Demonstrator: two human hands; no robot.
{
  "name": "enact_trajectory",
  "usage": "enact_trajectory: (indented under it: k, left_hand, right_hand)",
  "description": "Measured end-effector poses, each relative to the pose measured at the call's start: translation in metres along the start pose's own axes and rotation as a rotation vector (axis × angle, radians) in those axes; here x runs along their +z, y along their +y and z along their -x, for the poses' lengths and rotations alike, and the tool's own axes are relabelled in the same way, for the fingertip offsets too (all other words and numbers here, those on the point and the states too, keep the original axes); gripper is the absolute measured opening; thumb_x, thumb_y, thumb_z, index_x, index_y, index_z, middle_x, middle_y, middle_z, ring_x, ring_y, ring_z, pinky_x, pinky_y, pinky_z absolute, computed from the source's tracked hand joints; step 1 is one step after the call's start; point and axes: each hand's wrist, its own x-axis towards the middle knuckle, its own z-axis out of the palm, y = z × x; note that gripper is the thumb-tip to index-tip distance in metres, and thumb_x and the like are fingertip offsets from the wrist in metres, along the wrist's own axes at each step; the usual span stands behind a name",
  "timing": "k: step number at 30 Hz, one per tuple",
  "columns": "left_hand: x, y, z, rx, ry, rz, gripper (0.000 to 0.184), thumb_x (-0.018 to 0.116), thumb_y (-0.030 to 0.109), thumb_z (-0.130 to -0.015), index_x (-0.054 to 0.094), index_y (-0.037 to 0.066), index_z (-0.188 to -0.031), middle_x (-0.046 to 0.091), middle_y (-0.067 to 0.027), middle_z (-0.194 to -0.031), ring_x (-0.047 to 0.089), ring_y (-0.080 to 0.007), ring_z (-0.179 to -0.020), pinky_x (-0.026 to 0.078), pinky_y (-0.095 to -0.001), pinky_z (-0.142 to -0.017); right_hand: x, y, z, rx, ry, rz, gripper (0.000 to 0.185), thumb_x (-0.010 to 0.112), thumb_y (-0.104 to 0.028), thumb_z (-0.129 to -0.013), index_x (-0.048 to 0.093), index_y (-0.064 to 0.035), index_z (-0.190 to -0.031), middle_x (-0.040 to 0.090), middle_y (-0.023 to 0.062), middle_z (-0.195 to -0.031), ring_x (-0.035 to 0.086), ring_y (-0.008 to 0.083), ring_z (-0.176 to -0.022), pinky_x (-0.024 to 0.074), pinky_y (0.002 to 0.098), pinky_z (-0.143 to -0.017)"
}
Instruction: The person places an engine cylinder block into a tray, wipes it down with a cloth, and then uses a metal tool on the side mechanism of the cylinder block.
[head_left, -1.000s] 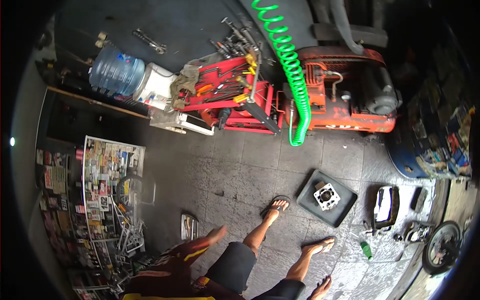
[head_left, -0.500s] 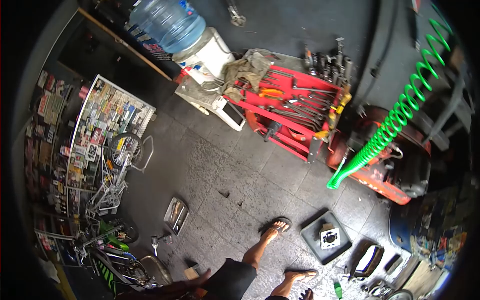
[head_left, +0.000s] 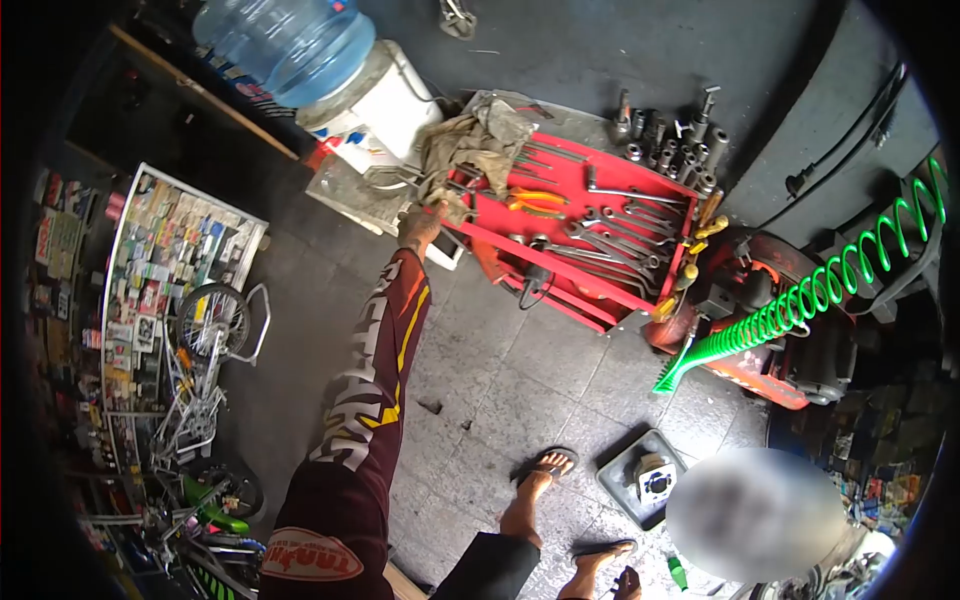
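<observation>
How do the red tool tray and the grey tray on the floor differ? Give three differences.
The red tool tray stands raised; the grey tray lies on the floor. The red tool tray holds many tools; the grey tray shows one metal part. A cloth overlaps the red tool tray's end; none covers the grey tray. Both hold metal things.

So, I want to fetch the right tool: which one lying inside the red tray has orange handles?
The pliers, lying between the rag and the wrenches; the wrenches are plain metal.
</observation>
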Motion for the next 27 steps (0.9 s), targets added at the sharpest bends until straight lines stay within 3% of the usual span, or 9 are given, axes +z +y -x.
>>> enact_trajectory:
  k: [1,6,8,11,16,20,24,26,27]
  left_hand:
    - [-0.002,0.007,0.0,-0.045,-0.112,-0.024,0.104,0.055,0.085,-0.074,0.053,-0.001,-0.133,0.056,-0.027,-0.132,0.055,-0.041,-0.123,0.047,-0.0448,-0.101]
    - [-0.008,-0.007,-0.06,0.416,0.348,0.056,0.04,0.061,0.046,-0.091,0.065,0.006,-0.095,0.068,-0.0118,-0.084,0.063,-0.0329,-0.077,0.051,-0.0455,-0.073]
    - [-0.044,0.041,-0.04,0.507,0.354,0.586,0.027,0.066,0.033,-0.091,0.063,0.006,-0.091,0.061,-0.0048,-0.073,0.056,-0.017,-0.068,0.047,-0.0341,-0.065]
    - [-0.118,0.124,-0.008,0.469,0.144,1.122,0.019,0.06,0.029,-0.098,0.059,0.013,-0.107,0.058,0.0027,-0.088,0.056,-0.0099,-0.077,0.05,-0.0296,-0.071]
    - [-0.203,0.208,0.031,0.734,0.113,1.316,0.013,0.056,0.024,-0.102,0.053,0.013,-0.11,0.06,-0.0012,-0.103,0.06,-0.0137,-0.095,0.051,-0.0389,-0.09]
    - [-0.244,0.229,0.116,0.863,0.021,1.5,0.016,0.052,0.018,-0.103,0.05,0.011,-0.116,0.057,-0.0075,-0.119,0.058,-0.0223,-0.111,0.048,-0.0439,-0.098]
    - [-0.239,0.152,0.238,0.947,0.017,1.234,0.036,0.046,0.022,-0.104,0.044,0.009,-0.137,0.052,-0.01,-0.136,0.051,-0.0245,-0.126,0.041,-0.0426,-0.109]
    - [-0.21,0.065,0.287,0.926,0.153,0.793,0.051,0.042,0.03,-0.105,0.035,0.008,-0.151,0.047,-0.0073,-0.147,0.045,-0.0213,-0.135,0.034,-0.0365,-0.115]
    - [-0.203,0.059,0.313,0.95,-0.096,0.936,0.053,0.042,0.032,-0.105,0.031,0.01,-0.153,0.045,-0.0074,-0.15,0.041,-0.0226,-0.139,0.032,-0.0397,-0.116]
  right_hand:
    - [-0.001,0.003,0.002,0.016,0.009,-0.004,0.047,0.053,-0.035,-0.1,0.053,-0.0041,-0.136,0.068,0.0109,-0.111,0.067,0.0177,-0.086,0.0559,0.031,-0.064]
    - [-0.009,0.017,0.017,0.081,0.028,0.01,0.045,0.055,-0.032,-0.099,0.055,-0.0025,-0.134,0.068,0.0111,-0.11,0.068,0.0186,-0.087,0.0564,0.031,-0.062]
    - [-0.008,0.017,0.019,0.089,0.029,0.001,0.044,0.056,-0.03,-0.099,0.056,-0.0018,-0.133,0.068,0.0112,-0.11,0.068,0.019,-0.087,0.0566,0.031,-0.061]
    - [-0.003,0.009,0.019,0.072,0.028,-0.006,0.043,0.058,-0.029,-0.098,0.057,-0.0009,-0.131,0.068,0.0113,-0.11,0.068,0.0195,-0.087,0.0569,0.031,-0.059]
    - [0.024,-0.002,0.004,-0.041,-0.024,-0.057,0.041,0.06,-0.026,-0.097,0.059,0.0008,-0.129,0.068,0.0115,-0.109,0.069,0.0204,-0.088,0.0574,0.031,-0.057]
    - [0.07,-0.042,-0.022,-0.367,0.079,0.123,0.041,0.057,-0.023,-0.1,0.056,0.0014,-0.132,0.064,0.0131,-0.122,0.062,0.023,-0.111,0.0517,0.032,-0.094]
    - [0.105,-0.248,0.035,-0.529,-0.04,-0.372,0.042,0.05,-0.02,-0.104,0.05,0.0045,-0.138,0.056,0.0163,-0.139,0.053,0.0251,-0.128,0.0408,0.0331,-0.108]
    - [0.112,-0.321,0.041,-0.691,-0.187,-0.504,0.057,0.046,-0.035,-0.105,0.038,0.0002,-0.149,0.045,0.0168,-0.15,0.045,0.0299,-0.138,0.0387,0.0414,-0.11]
    - [0.117,-0.349,0.035,-0.711,-0.362,-0.698,0.075,0.049,-0.051,-0.101,0.027,-0.0034,-0.154,0.035,0.0167,-0.156,0.038,0.0328,-0.142,0.0378,0.0481,-0.11]
